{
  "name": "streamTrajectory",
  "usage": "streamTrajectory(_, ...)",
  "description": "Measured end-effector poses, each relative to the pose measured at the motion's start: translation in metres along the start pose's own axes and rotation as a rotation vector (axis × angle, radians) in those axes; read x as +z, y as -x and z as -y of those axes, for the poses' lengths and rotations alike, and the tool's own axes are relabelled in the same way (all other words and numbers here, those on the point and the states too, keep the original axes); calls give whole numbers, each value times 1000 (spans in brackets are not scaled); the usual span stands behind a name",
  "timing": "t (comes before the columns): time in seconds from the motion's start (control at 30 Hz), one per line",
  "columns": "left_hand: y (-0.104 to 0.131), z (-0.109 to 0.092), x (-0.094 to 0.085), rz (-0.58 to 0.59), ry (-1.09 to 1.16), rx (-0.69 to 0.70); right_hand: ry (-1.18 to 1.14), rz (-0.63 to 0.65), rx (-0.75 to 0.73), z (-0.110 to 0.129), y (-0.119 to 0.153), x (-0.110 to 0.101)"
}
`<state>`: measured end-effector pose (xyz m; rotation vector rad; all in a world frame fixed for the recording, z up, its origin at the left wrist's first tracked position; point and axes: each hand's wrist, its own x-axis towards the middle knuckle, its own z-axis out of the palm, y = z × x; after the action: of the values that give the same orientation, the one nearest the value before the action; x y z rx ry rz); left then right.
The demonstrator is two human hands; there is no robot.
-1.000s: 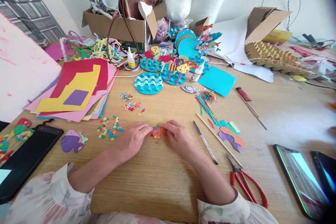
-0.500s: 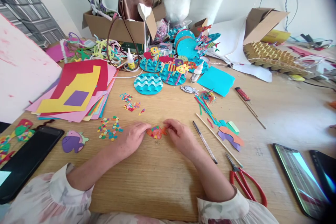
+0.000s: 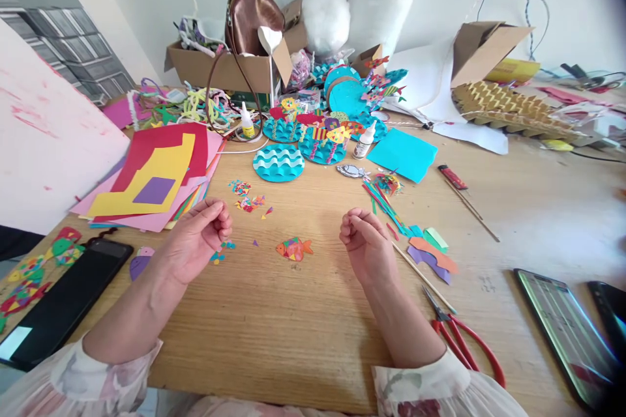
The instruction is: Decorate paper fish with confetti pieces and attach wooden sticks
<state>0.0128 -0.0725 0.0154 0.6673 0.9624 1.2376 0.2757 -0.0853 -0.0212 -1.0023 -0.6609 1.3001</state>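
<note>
An orange paper fish with colored patches lies flat on the wooden table, between my two hands and touching neither. My left hand hovers to its left with fingers curled and thumb pressed to them; nothing shows in it. It covers most of the round paper dots. To the right of the fish, my right hand is held up, likewise curled in, with no object visible in its fingers. A tiny purple paper triangle sits left of the fish, and small paper bits are piled farther back.
Red-handled scissors and a thin stick lie right of my right arm. Phones rest at both sides, including a black one. Stacked colored paper, glue bottles and blue wavy discs stand farther back.
Both hands have let go of the orange fish and moved apart, left hand to the left, right hand to the right. Their fingers have curled in. The fish stays on the table.
</note>
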Motion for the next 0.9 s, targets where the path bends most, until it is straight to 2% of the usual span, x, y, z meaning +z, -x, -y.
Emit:
streamTrajectory(0.13,0,-10,-1,13,-112,79,14,26,16,-3,3,5)
streamTrajectory(0.3,-9,-22,4,59,-547,185,114,75,-4,-8,6,6)
streamTrajectory(0.4,-24,-26,6,123,-906,255,175,92,-21,-12,5,4)
streamTrajectory(0.5,-41,-26,5,150,-1383,334,229,110,-37,-15,4,1)
streamTrajectory(0.6,-57,-19,2,281,-1766,354,275,131,-46,-16,3,0)
streamTrajectory(0.73,-72,-2,-3,401,-1852,374,348,164,-58,-16,3,0)
streamTrajectory(0.9,-81,15,-6,405,-1942,420,409,180,-62,-15,4,2)
